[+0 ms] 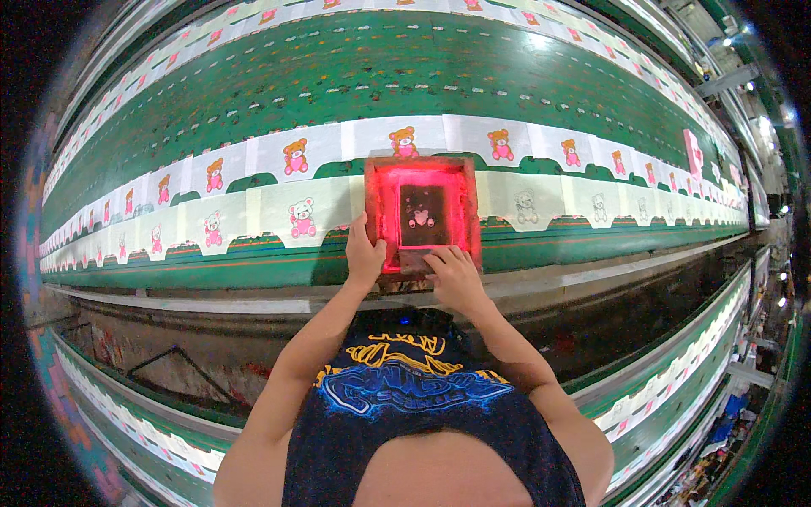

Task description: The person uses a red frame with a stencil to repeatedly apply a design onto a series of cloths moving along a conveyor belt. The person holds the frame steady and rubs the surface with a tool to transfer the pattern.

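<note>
A screen printing frame (469,203) with pink ink round its inner edges lies over the near row of pale fabric pieces. A small bear pattern shows in its dark mesh window (427,215). My left hand (365,258) is closed on the frame's left side near the lower corner. Low inside the frame, my right hand (457,277) grips a squeegee (414,260) by its right part, fingers over the top. Left of the frame, the nearest fabric piece (325,203) carries a bear with pink areas; to the right, a piece (541,198) has only a bear outline.
Behind the frame runs another row of white pieces with brown and pink bears (296,156). All lie on a long green table (507,72). A pink block-like thing (693,152) stands farther right. Another table with printed pieces (152,431) is behind me, across a dark aisle.
</note>
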Tool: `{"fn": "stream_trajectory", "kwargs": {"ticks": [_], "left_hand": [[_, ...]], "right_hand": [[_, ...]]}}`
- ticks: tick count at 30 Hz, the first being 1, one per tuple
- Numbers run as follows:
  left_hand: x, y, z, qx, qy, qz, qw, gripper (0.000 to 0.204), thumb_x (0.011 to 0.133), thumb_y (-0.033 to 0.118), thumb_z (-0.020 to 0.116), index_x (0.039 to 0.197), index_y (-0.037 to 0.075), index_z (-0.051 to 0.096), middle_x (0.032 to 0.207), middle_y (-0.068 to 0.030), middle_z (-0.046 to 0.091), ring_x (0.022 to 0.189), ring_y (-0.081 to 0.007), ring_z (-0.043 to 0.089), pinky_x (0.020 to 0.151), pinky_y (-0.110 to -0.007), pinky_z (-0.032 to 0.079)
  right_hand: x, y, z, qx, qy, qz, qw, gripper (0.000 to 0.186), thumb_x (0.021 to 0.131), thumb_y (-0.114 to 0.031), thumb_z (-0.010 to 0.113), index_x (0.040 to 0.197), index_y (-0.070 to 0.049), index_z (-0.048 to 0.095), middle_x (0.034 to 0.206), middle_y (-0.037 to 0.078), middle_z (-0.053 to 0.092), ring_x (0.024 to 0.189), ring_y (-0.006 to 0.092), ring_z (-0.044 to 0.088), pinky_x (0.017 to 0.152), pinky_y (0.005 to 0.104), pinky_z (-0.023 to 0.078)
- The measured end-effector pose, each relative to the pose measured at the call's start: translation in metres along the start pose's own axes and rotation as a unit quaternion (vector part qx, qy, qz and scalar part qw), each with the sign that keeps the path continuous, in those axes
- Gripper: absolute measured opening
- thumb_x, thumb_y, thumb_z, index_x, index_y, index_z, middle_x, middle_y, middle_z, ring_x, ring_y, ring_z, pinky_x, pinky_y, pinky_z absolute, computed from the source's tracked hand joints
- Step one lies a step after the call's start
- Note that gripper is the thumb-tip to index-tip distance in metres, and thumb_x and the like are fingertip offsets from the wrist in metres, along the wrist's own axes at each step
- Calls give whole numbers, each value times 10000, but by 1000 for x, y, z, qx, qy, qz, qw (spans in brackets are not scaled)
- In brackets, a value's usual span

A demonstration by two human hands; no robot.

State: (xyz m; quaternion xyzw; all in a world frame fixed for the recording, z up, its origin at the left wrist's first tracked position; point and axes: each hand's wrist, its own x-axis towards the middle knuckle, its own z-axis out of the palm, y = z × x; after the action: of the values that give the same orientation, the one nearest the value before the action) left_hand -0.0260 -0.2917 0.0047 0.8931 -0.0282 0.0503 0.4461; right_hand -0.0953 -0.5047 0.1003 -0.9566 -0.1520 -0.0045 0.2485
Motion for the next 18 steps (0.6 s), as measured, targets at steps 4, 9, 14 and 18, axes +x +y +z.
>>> {"fn": "stream_trajectory", "kwargs": {"ticks": [4, 9, 14, 18], "left_hand": [[1, -4, 3, 13, 9, 20, 1000, 667, 764, 1, 669, 1383, -51, 430, 1338, -265, 521, 1259, -440, 506, 1085, -471, 417], [2, -3, 0, -5, 0, 9, 1000, 669, 754, -4, 663, 1380, -44, 430, 1329, -263, 520, 1254, -443, 503, 1084, -471, 412], [-7, 3, -3, -6, -6, -14, 1000, 676, 746, 0, 663, 1379, -46, 430, 1329, -260, 518, 1262, -443, 493, 1092, -474, 402], [-7, 7, -5, -11, -10, -32, 999, 682, 749, 1, 666, 1387, -43, 428, 1333, -257, 518, 1271, -441, 489, 1099, -473, 397]], "right_hand": [[11, 10, 18, -11, 78, 10, 997, 400, 699, 25, 664, 1093, -38, 648, 1115, 124, 638, 1072, 345, 596, 943, 445, 496], [11, 2, 0, 18, 46, 5, 999, 384, 692, 51, 632, 1070, -15, 642, 1086, 139, 649, 1041, 346, 611, 930, 433, 512], [-4, 7, 23, 2, 94, -35, 995, 360, 698, 55, 600, 1050, -11, 641, 1065, 145, 648, 1034, 352, 615, 941, 444, 510], [36, 32, 34, -20, 127, -49, 991, 347, 708, 48, 596, 1045, -17, 645, 1066, 148, 646, 1045, 355, 611, 958, 454, 502]]}}
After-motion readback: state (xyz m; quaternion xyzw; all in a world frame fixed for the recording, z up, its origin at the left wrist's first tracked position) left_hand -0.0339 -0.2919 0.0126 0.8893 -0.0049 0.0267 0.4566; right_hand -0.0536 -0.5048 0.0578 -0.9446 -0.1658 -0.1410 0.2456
